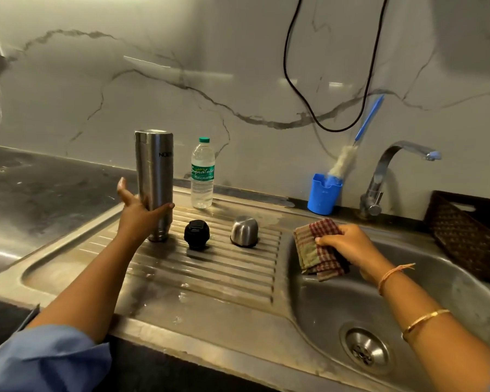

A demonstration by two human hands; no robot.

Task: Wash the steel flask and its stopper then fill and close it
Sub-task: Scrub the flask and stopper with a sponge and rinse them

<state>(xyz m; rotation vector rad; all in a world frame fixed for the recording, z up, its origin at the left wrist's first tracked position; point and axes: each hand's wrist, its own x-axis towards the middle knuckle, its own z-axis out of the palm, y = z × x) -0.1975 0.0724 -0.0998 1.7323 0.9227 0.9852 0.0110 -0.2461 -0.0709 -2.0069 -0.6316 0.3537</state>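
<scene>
The steel flask [154, 165] stood upright near the back left corner of the ribbed drainboard [210, 275], its narrower end down on the ribs. It was a stiff, smooth metal cylinder, tall for its footing, so it would likely tip if nudged high up. Open and probably empty, it should be fairly light. Wet steel would be slippery, so a full wrap low on the body looked like the safest hold.

That was where the left hand [137, 215] sat: its fingers curled round the flask's lower third from behind, with fingertips [170, 205] showing on the right side and the thumb lifted away at the left.

The black stopper [197, 234] lay just right of the flask's foot, apart from it. It was small, hard plastic, easy to pinch by its rim. The steel cap [244, 232] rested mouth-down further right, near the drainboard's basin edge.

The right hand [348, 244] pinched a folded checked cloth [314, 250] against the left rim of the sink basin [337, 301], well apart from the flask
</scene>
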